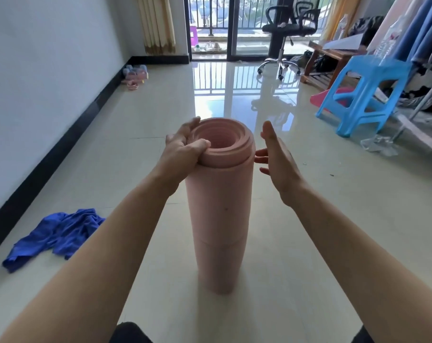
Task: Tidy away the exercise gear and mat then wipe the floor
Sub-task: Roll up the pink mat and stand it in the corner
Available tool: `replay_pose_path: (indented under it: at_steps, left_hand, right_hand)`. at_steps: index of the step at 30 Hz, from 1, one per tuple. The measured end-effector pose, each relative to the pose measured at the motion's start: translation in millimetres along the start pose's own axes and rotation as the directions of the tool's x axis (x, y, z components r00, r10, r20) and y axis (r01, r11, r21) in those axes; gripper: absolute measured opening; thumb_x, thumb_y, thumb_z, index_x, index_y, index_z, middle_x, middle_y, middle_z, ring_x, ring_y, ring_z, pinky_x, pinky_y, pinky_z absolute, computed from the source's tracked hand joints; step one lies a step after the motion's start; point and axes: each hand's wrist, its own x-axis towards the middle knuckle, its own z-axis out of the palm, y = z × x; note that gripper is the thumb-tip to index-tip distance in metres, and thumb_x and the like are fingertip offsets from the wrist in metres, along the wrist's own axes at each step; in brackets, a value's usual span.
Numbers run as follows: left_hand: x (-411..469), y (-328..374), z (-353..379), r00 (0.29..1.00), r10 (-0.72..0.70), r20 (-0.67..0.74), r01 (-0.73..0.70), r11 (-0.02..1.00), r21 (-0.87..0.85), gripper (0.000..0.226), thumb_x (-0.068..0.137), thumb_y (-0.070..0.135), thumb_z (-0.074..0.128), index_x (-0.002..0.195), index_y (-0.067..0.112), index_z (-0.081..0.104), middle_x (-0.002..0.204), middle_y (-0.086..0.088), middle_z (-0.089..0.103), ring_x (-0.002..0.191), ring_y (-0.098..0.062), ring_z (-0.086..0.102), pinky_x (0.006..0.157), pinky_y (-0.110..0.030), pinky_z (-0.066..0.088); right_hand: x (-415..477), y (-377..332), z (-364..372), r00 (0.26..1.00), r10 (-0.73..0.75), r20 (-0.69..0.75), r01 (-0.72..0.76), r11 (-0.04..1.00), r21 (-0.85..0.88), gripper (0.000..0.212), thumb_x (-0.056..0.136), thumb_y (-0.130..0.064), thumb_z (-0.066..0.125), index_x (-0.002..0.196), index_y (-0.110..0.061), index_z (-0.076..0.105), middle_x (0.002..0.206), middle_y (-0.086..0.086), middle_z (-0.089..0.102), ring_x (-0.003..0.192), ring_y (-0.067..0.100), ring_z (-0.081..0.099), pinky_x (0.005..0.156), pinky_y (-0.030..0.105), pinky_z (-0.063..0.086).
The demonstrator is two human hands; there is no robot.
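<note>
Between the forearms the rolled mat stands on end on the floor, long axis upright. Left hand grips its top rim, thumb over the edge. Right hand hovers flat and empty just beside the rim, not quite touching.

To our right we see a blue plastic stool, with a pink object lying partly under it and a crumpled clear plastic wrapper near it on our side. Behind the stool we make out a low wooden table and, further left, a black office chair by the glass balcony door. A small purple stool stands outside. Beige curtains hang left of the door. Along the white wall with its black skirting we find some slippers. Blue fabrics hang at far right
</note>
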Motion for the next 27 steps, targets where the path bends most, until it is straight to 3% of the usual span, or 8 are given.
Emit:
replay_pose_path:
  at_steps: [5,9,12,15,17,19,24,27]
  left_hand:
    - [-10.4,6.9,-4.5,0.98,-0.133,0.151,0.124,0.99,0.067,0.112,0.059,0.044,0.089,0.15,0.041,0.024,0.143,0.002,0.048,0.12,-0.011,0.056,0.1,-0.033,0.046]
    - [-26.1,15.9,-2.1,0.959,-0.265,0.1,0.265,0.964,0.011,0.052,0.08,0.067,0.064,0.117,0.031,0.064,0.11,0.01,0.07,0.102,-0.012,0.063,0.079,-0.035,0.049]
    - [-29.3,26.9,2.8,0.97,-0.241,-0.035,0.234,0.963,-0.137,0.027,0.094,0.045,0.058,0.095,0.021,0.07,0.089,0.002,0.069,0.082,-0.019,0.061,0.076,-0.036,0.048]
    - [-27.0,41.2,-7.0,0.973,-0.134,-0.186,0.099,0.977,-0.187,0.019,0.091,0.034,0.065,0.085,0.017,0.072,0.071,0.004,0.066,0.065,-0.013,0.058,0.068,-0.032,0.049]
    - [-24.0,44.3,-17.1,0.974,-0.082,-0.21,0.048,0.985,-0.165,0.027,0.092,0.04,0.063,0.078,0.019,0.07,0.061,0.012,0.064,0.053,-0.001,0.058,0.062,-0.021,0.05]
    - [-19.6,38.3,-20.9,0.976,-0.155,-0.154,0.135,0.982,-0.132,0.032,0.095,0.049,0.055,0.087,0.021,0.068,0.07,0.011,0.066,0.058,0.002,0.061,0.059,-0.021,0.049]
    - [-8.8,4.9,-21.0,0.967,-0.213,-0.139,0.212,0.977,-0.02,0.063,0.094,0.031,0.063,0.151,0.02,0.037,0.147,-0.004,0.048,0.126,-0.02,0.054,0.109,-0.038,0.043]
    - [-3.0,5.7,-23.5,0.954,-0.261,-0.144,0.264,0.965,-0.004,0.082,0.081,0.034,0.077,0.15,0.021,0.035,0.147,-0.003,0.048,0.122,-0.022,0.057,0.098,-0.038,0.051]
  right_hand:
    - [10.2,-6.6,4.7,0.985,0.167,0.031,-0.164,0.983,-0.089,0.093,0.06,-0.089,0.057,0.139,-0.043,0.041,0.136,-0.006,0.054,0.119,0.018,0.057,0.097,0.047,0.05]
    - [7.7,-15.2,3.7,0.976,0.219,0.006,-0.219,0.974,-0.052,0.09,0.071,-0.051,0.067,0.151,-0.029,0.03,0.131,0.003,0.059,0.101,0.02,0.064,0.069,0.037,0.057]
    - [2.8,-28.1,4.1,0.99,0.136,-0.042,-0.138,0.988,-0.065,0.06,0.08,-0.033,0.066,0.138,-0.024,0.051,0.11,0.003,0.069,0.089,0.019,0.067,0.074,0.04,0.059]
    - [-1.6,-40.5,-2.4,0.997,0.053,-0.055,-0.054,0.999,-0.005,0.031,0.083,-0.043,0.069,0.108,-0.026,0.07,0.084,-0.005,0.072,0.078,0.016,0.066,0.075,0.039,0.058]
    - [1.0,-45.8,-9.7,0.996,0.085,-0.012,-0.084,0.996,0.006,0.044,0.082,-0.059,0.066,0.114,-0.028,0.069,0.1,-0.007,0.072,0.091,0.015,0.067,0.085,0.041,0.056]
    - [4.7,-42.7,-10.2,0.986,0.164,0.018,-0.162,0.982,-0.093,0.058,0.085,-0.066,0.059,0.132,-0.03,0.058,0.123,-0.008,0.06,0.113,0.018,0.058,0.098,0.045,0.047]
    - [7.2,-11.8,12.1,0.947,0.26,0.19,-0.231,0.959,-0.162,0.088,0.083,-0.069,0.061,0.155,-0.041,0.02,0.15,-0.008,0.039,0.129,0.025,0.047,0.095,0.049,0.049]
    - [11.6,-10.5,14.6,0.922,0.322,0.216,-0.304,0.946,-0.115,0.082,0.082,-0.064,0.067,0.15,-0.032,0.035,0.149,-0.005,0.043,0.123,0.027,0.051,0.092,0.052,0.054]
